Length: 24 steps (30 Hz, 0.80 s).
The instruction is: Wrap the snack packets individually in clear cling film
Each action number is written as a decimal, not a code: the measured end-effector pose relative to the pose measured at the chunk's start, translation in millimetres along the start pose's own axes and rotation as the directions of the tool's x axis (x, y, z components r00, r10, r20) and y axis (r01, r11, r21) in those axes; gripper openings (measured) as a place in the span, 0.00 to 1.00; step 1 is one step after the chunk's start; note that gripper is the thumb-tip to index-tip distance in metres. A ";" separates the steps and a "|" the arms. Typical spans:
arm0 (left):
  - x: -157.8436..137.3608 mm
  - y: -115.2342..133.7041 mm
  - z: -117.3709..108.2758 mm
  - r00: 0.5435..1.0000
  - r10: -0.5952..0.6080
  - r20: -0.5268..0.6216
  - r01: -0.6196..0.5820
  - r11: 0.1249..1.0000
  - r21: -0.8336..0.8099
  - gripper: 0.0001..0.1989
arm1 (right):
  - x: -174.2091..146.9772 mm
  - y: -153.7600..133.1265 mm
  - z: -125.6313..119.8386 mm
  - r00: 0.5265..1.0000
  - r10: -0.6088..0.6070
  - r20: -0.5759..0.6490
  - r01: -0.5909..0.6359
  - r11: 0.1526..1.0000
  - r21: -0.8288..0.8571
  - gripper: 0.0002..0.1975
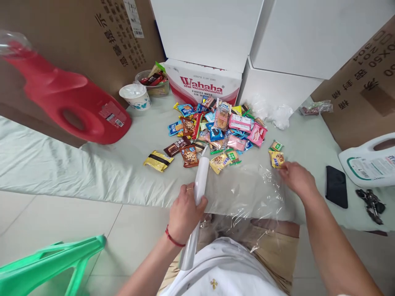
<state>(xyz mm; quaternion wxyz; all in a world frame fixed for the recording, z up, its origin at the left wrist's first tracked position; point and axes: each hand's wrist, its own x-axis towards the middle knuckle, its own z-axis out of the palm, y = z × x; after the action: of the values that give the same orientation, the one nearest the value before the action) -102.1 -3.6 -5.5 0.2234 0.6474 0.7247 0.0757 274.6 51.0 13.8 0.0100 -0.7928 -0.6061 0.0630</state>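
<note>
Tablecloth (117, 181), pale green, is spreading beneath and beyond the left hand (185, 213) and the right hand (298, 176). White cartons (286, 37) are standing at the back, beyond both hands; a Wahaha carton (203, 76) is sitting straight ahead of the left hand. A green stool (61, 255) is standing on the floor, off to the left hand's left. A red jug (89, 96) is tilting on the table, ahead and well left of the same hand. Clear film (243, 185) is lying crumpled between the two hands, partly hanging over the table edge. A pile of wrapped snacks (216, 131) is lying beyond the hands, mostly between them. A white jug (373, 160) is lying to the right hand's right.

The left hand is closing round a film roll (201, 176), which is slanting upward and away from the body. The right hand is keeping its fingers together against a yellow packet's (275, 156) near corner; whether it is gripping packet, film or both, cannot tell. A black phone (337, 187) is lying right of that hand. A small green packet (277, 145) is resting just beyond the yellow one.
</note>
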 end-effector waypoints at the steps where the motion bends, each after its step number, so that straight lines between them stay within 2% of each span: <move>1: -0.7 0.1 2.2 1.000 0.017 -0.002 -0.017 1.000 0.003 0.21 | 9.4 -18.6 -8.7 0.991 -0.095 -0.091 0.096 0.995 0.007 0.15; 2: -1.6 -0.7 4.3 0.999 0.033 -0.001 -0.033 0.999 -0.004 0.21 | 19.1 -40.8 -14.8 0.959 -0.240 -0.153 0.250 0.967 0.050 0.15; 3: -2.7 -2.5 6.1 0.999 0.048 0.001 -0.048 0.999 -0.017 0.21 | 28.7 -65.5 -18.0 0.886 -0.438 -0.154 0.455 0.885 0.098 0.17; 4: -4.1 -5.1 7.7 0.998 0.062 0.000 -0.062 0.997 -0.035 0.21 | 37.7 -91.3 -18.0 0.766 -0.634 -0.105 0.642 0.755 0.132 0.19; 5: -5.6 -8.4 9.0 0.997 0.073 -0.003 -0.073 0.996 -0.056 0.21 | 45.7 -116.5 -15.2 0.618 -0.786 -0.014 0.779 0.609 0.152 0.22; 7: -8.5 -16.6 11.0 0.996 0.087 -0.020 -0.088 0.992 -0.095 0.21 | 58.1 -159.4 -4.4 0.446 -0.888 0.110 0.868 0.459 0.188 0.28; 8: -9.5 -21.0 11.7 0.995 0.093 -0.035 -0.097 0.989 -0.116 0.21 | 62.1 -174.5 1.7 0.383 -0.904 0.191 0.890 0.417 0.187 0.29; 9: -9.9 -25.4 12.2 0.994 0.097 -0.055 -0.104 0.985 -0.138 0.20 | 64.7 -184.1 6.9 0.366 -0.898 0.244 0.894 0.412 0.176 0.29; 10: -9.7 -29.5 12.4 0.992 0.099 -0.079 -0.111 0.981 -0.161 0.20 | 65.8 -187.8 10.3 0.370 -0.885 0.282 0.890 0.425 0.164 0.29; 11: -8.8 -33.2 12.2 0.990 0.097 -0.103 -0.115 0.976 -0.183 0.20 | 65.6 -185.6 11.5 0.396 -0.870 0.294 0.878 0.453 0.157 0.29; 13: -5.3 -38.5 10.4 0.988 0.086 -0.130 -0.114 0.969 -0.221 0.20 | 62.2 -164.5 7.1 0.483 -0.841 0.242 0.826 0.530 0.191 0.30; 15: -0.1 -40.3 6.2 0.990 0.073 -0.121 -0.101 0.965 -0.241 0.21 | 57.2 -126.4 -3.6 0.577 -0.801 0.160 0.752 0.597 0.279 0.32; 16: 2.9 -39.9 3.3 0.991 0.071 -0.113 -0.097 0.964 -0.246 0.22 | 55.1 -103.7 -9.4 0.635 -0.762 0.124 0.702 0.637 0.318 0.32; 17: 6.2 -38.7 0.1 0.992 0.070 -0.109 -0.095 0.964 -0.250 0.22 | 53.5 -80.6 -14.5 0.713 -0.693 0.101 0.632 0.699 0.335 0.32; 18: 9.7 -36.8 -3.2 0.992 0.069 -0.110 -0.095 0.963 -0.253 0.23 | 52.5 -58.5 -18.3 0.812 -0.578 0.082 0.527 0.786 0.323 0.31; 19: 13.2 -34.5 -6.3 0.991 0.065 -0.114 -0.093 0.963 -0.255 0.23 | 52.0 -38.8 -20.5 0.909 -0.412 0.063 0.379 0.879 0.289 0.29; 20: 16.9 -32.1 -8.9 0.991 0.058 -0.117 -0.087 0.963 -0.254 0.23 | 52.0 -22.7 -20.8 0.972 -0.226 0.060 0.207 0.951 0.230 0.27; 21: 20.4 -29.7 -10.9 0.992 0.046 -0.117 -0.074 0.965 -0.250 0.22 | 52.3 -10.8 -19.4 0.996 -0.051 0.070 0.039 0.987 0.157 0.26; 22: 23.8 -27.7 -12.2 0.993 0.029 -0.114 -0.056 0.969 -0.242 0.22 | 53.0 -3.4 -16.4 0.991 0.096 0.089 -0.103 0.992 0.077 0.28; 24: 29.4 -24.9 -12.6 0.994 -0.007 -0.108 -0.016 0.976 -0.216 0.21 | 55.7 -0.3 -7.2 0.951 0.277 0.137 -0.271 0.961 -0.064 0.33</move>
<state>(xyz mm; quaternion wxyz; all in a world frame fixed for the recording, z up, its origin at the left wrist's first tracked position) -131.7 23.5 -10.9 0.2527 0.6158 0.7218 0.1895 289.4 105.1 16.1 -0.0603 -0.8626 -0.4906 0.1076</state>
